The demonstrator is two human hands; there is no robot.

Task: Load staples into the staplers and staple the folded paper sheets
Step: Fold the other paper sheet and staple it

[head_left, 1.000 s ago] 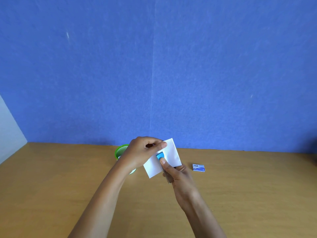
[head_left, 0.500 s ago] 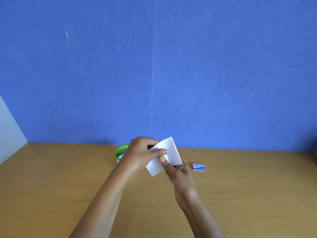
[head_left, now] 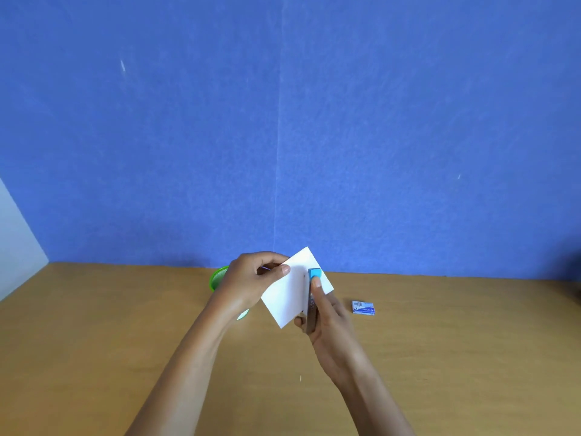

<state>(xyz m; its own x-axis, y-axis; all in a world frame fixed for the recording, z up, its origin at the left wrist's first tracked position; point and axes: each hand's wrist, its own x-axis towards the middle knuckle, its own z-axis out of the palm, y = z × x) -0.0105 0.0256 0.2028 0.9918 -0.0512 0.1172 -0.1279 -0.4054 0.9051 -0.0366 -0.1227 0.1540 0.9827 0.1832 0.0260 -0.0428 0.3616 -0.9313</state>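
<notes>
A folded white paper sheet [head_left: 290,291] is held tilted above the wooden table. My left hand [head_left: 251,283] pinches its upper left edge between thumb and fingers. My right hand [head_left: 327,322] grips a small stapler [head_left: 312,302] with a metal body and a blue tip. The stapler lies across the sheet's right part, and my thumb presses just below the blue tip. A small blue staple box [head_left: 363,307] lies on the table to the right of my hands.
A green round container [head_left: 217,278] stands behind my left hand, mostly hidden by it. The wooden table [head_left: 125,341] meets a blue wall at the back. A white panel [head_left: 15,253] is at the far left.
The stapler has moved right along the sheet and its blue tip shows again. My left thumb has shifted left, off the stapler, to the sheet's edge.
</notes>
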